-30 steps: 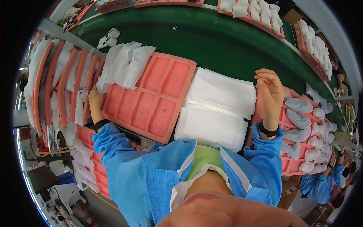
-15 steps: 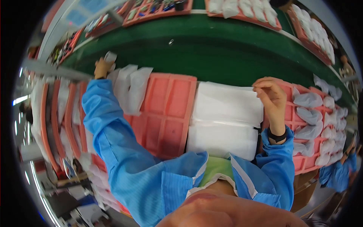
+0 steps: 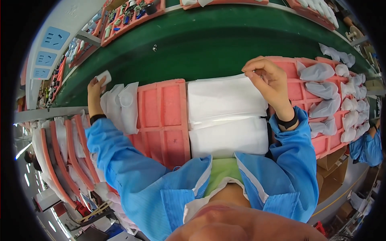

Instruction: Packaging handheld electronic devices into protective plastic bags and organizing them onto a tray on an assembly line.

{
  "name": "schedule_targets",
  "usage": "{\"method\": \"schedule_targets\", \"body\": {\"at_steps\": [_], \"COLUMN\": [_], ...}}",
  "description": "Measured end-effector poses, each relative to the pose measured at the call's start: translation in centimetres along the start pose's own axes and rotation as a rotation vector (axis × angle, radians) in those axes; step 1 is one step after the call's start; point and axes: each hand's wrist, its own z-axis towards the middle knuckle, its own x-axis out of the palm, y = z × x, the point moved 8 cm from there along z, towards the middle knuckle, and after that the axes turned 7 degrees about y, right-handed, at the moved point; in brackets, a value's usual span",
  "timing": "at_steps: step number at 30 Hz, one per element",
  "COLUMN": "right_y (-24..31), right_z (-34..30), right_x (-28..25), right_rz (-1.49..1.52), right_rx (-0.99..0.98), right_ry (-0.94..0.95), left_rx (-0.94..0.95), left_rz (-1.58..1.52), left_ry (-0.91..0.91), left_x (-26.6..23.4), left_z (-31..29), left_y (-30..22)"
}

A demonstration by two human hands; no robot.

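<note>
At the far left, my left hand (image 3: 95, 89) is closed around a small white cylindrical piece (image 3: 104, 78), held above the green bench. Just below it, translucent white wrapped pieces (image 3: 120, 102) lie on the left end of a pink compartment tray (image 3: 163, 114). My right hand (image 3: 268, 82) is over the far right corner of a stack of thin white sheets (image 3: 227, 98). Its thumb and forefinger pinch together at the far edge of the top sheet. A second white stack (image 3: 229, 136) lies nearer my chest.
Another pink tray (image 3: 295, 90) with bagged pieces (image 3: 317, 71) stands on the right. Across the green bench (image 3: 193, 44), a tray of small parts (image 3: 132, 16) sits at the far left. A tiny shiny piece (image 3: 154, 48) lies mid-bench. Stacked pink trays (image 3: 74, 152) stand at the left.
The view has shifted, so the trays and sheets appear further left and higher. My left hand still has the white piece; my right hand stays by the far edge of the sheets.
</note>
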Motion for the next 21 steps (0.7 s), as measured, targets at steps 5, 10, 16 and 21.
{"method": "schedule_targets", "body": {"at_steps": [5,10,16,21], "right_y": [2.2,3.2,2.1,4.8], "right_z": [-0.1,-0.7,-0.8,-1.2], "right_x": [1.0,3.3,-0.8,-7.7], "right_rz": [-0.202,-0.451,-0.658,-0.573], "right_rx": [0.001,-0.133,-0.065,-0.298], "right_ry": [0.103,-0.078,-0.082,-0.192], "left_rx": [0.403,0.614,0.583,0.659], "left_rz": [-0.147,0.03,-0.521,0.027], "left_ry": [0.306,0.487,0.56,0.538], "left_x": [14.8,29.7,37.4,42.9], "left_z": [-17.1,-28.5,-32.9,-31.5], "left_y": [-14.7,-20.3,-24.3,-20.3]}}
